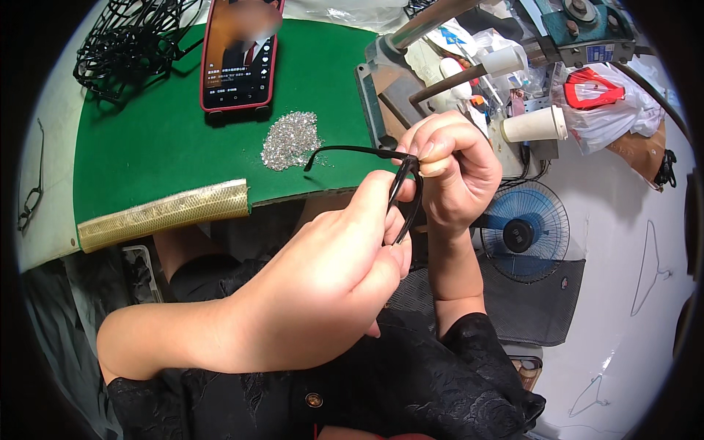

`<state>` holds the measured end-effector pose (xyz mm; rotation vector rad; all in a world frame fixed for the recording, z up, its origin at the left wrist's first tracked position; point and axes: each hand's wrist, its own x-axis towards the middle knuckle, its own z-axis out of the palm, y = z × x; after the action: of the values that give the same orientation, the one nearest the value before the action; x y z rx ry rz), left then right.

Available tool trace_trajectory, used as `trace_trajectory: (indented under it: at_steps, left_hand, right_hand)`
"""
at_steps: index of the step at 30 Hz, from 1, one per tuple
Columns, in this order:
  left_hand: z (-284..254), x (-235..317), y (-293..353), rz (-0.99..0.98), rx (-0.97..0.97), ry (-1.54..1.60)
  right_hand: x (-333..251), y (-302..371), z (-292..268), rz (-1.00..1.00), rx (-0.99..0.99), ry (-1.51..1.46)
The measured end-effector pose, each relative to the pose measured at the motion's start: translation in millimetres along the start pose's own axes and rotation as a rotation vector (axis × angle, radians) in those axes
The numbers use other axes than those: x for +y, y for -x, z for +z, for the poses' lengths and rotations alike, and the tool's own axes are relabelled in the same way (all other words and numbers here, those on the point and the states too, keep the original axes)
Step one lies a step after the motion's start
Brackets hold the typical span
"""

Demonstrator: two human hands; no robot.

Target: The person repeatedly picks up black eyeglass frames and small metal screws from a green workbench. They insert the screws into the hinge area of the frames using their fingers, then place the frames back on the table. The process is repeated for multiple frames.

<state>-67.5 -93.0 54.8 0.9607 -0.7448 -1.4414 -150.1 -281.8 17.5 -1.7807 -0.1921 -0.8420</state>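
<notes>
A black eyeglass frame (352,150) is held up off the near edge of the green table, one temple arm reaching out to the left. My left hand (334,268) is closed round its front part, fingers wrapped on the dark rims. At the hinge corner, my right hand (458,165) pinches the frame between thumb and fingertips. Whether a small part also sits in that pinch is hidden. Just beyond the temple arm lies a pile of small silvery bits (292,139) on the green mat (169,158).
A phone (240,55) in a red case stands at the back. Black eyeglass frames (132,48) are heaped at far left. Gold patterned trim (165,215) covers the near edge. A metal hand press (381,88), paper cup (534,125) and blue fan (522,231) are at right.
</notes>
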Motion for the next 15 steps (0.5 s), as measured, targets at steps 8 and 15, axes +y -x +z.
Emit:
trace_trajectory:
  at_steps: [8,15]
  left_hand:
    - [3.4,-9.7,0.5,0.112,0.07,-0.264]
    - [1.0,-3.0,-0.1,0.03,-0.02,0.185]
  right_hand:
    - [-7.2,0.1,1.5,0.062,-0.009,-0.029]
    - [-5.7,2.7,8.6,0.113,0.031,-0.191]
